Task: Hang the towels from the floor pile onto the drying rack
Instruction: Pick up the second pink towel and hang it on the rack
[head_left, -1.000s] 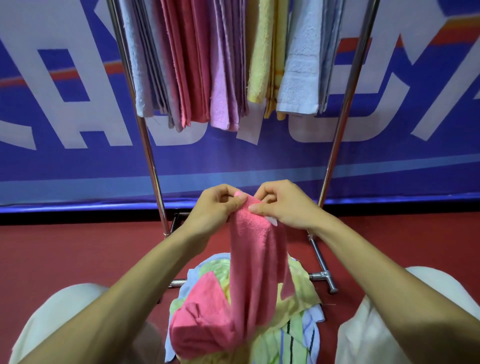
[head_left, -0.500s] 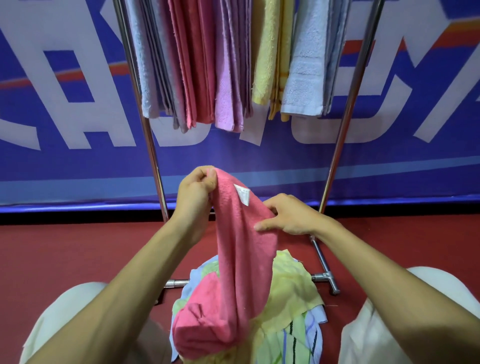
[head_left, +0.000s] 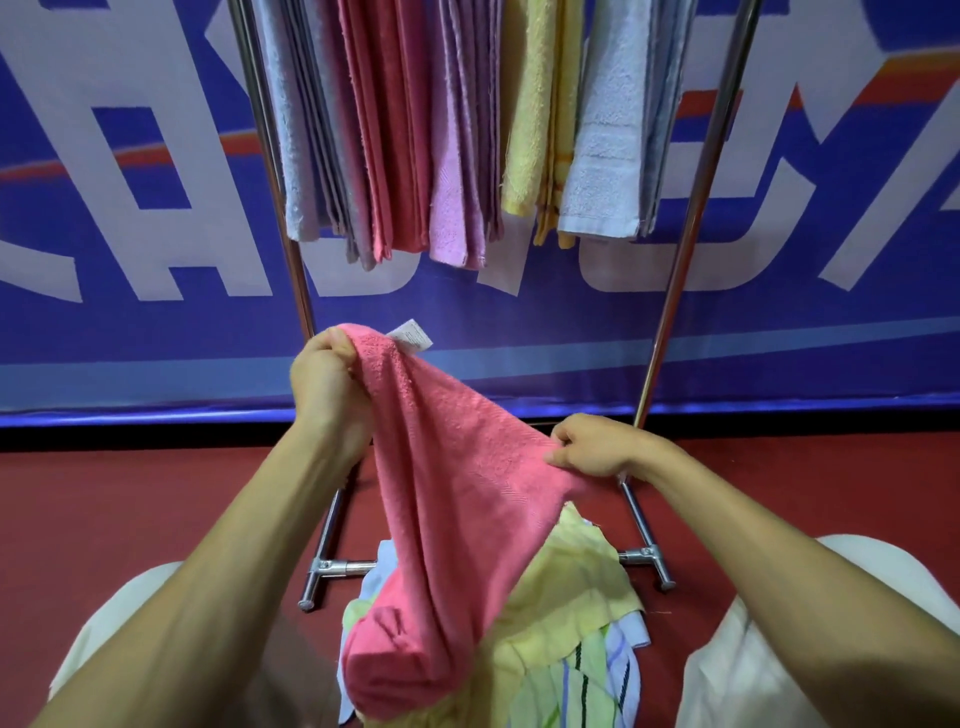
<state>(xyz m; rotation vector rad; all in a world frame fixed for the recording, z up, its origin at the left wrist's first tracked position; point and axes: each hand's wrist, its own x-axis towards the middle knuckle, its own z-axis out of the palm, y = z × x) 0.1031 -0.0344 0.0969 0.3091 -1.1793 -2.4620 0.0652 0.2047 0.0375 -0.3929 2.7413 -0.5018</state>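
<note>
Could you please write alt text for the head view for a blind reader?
Two bare hands hold up a pink towel over the floor pile: the left hand grips its top corner, the right hand pinches an edge lower down. Behind stands a metal drying rack hung with other towels.

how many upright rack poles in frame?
2. One upright pole stands left of the hanging towels, the other pole right of them. The rack's top is cut off, so more may be hidden.
</note>
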